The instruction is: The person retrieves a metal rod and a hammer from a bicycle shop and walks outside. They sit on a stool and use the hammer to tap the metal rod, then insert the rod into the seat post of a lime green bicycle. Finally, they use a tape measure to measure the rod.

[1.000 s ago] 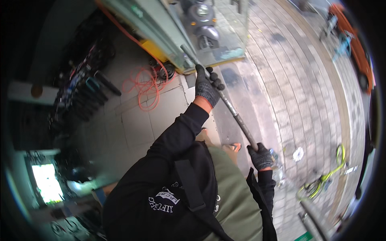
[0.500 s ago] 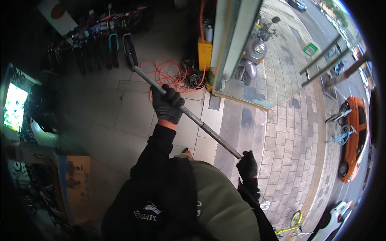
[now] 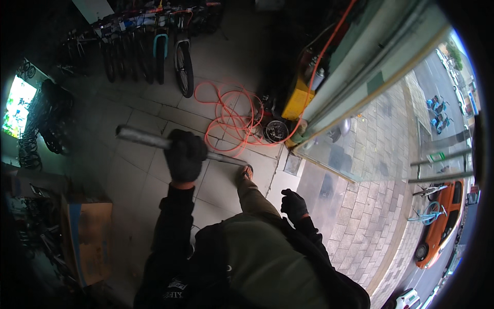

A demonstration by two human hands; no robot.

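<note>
A grey metal pole (image 3: 141, 136) slants across in front of me, one thick end toward the left and the thinner end reaching close to my sandalled foot (image 3: 248, 172). My left hand (image 3: 185, 156), in a dark knit glove, is wrapped round its thicker section. Apart from the pole, my right hand (image 3: 294, 205), also gloved, hovers at my right side near the doorway; its fingers are loosely curled with nothing visible in them.
Bicycles (image 3: 182, 67) stand in a row at the far left. An orange hose (image 3: 226, 116) lies coiled near a yellow box (image 3: 298, 100). A glass door panel (image 3: 355, 139) borders the brick pavement (image 3: 360, 216). A cardboard box (image 3: 95, 237) stands at left; an orange car (image 3: 437, 226) is outside.
My right hand has let go of the pole. My left hand has carried it leftward, and the pole's angle has flattened. The view has turned toward the shop interior.
</note>
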